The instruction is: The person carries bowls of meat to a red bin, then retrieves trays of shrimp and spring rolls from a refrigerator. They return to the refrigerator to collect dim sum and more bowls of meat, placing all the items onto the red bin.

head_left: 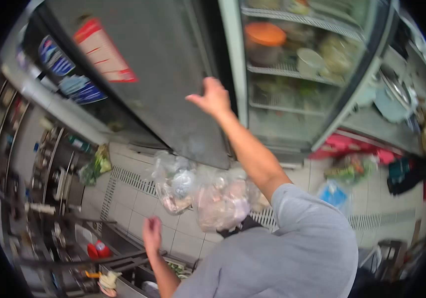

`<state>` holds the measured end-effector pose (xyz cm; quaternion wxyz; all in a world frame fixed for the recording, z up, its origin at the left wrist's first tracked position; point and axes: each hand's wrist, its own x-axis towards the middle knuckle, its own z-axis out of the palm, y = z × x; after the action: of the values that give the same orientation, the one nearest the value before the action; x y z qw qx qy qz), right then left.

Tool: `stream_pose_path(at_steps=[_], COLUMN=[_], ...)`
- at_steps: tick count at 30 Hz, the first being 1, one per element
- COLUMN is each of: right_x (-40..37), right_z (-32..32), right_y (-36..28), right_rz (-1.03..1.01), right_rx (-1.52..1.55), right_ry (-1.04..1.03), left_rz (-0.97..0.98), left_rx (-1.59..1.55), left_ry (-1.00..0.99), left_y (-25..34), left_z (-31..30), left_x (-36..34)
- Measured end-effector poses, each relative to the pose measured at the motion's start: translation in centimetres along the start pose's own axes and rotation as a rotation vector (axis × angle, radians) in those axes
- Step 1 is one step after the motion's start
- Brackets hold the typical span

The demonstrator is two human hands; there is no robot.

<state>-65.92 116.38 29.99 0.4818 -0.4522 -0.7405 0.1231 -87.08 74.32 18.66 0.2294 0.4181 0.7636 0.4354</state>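
Note:
My right hand (214, 98) is stretched up to the right edge of a tall grey door panel (168, 69). Its thumb stands apart from the fingers, and no object shows in it. My left hand (152, 236) is low at the left, over the tiled floor, with slightly bent fingers and nothing visible in them. On the floor between my arms lie clear plastic bags (223, 203) with pale pinkish contents. Just right of my right hand, a glass-fronted refrigerator (287, 116) shows food on wire shelves, among it a tub with an orange lid (265, 40).
Bagged green vegetables (352, 168) and a blue bag (334, 194) lie on the floor to the right. Metal shelves (49, 171) crowded with goods line the left side. Below them is a sink (106, 236) with a red item (98, 250). A slotted drain (131, 180) crosses the floor.

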Motion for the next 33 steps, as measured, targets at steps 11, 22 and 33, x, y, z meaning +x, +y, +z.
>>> stream_pose_path(at_steps=[11, 22, 33], right_x=[-21.9, -37.6, -34.5], right_z=[4.9, 8.9, -8.0], right_y=[-1.6, 1.2, 7.8], right_rz=[0.255, 0.944, 0.858], right_rx=[0.636, 0.425, 0.142], right_ry=[-0.986, -0.640, -0.127], left_rz=[0.696, 0.629, 0.930], left_rx=[-0.096, -0.329, -0.628], left_ry=[0.722, 0.860, 0.295], left_y=[20.2, 12.1, 20.2], left_z=[-7.1, -18.1, -3.5], left_x=[17.0, 22.3, 19.9])
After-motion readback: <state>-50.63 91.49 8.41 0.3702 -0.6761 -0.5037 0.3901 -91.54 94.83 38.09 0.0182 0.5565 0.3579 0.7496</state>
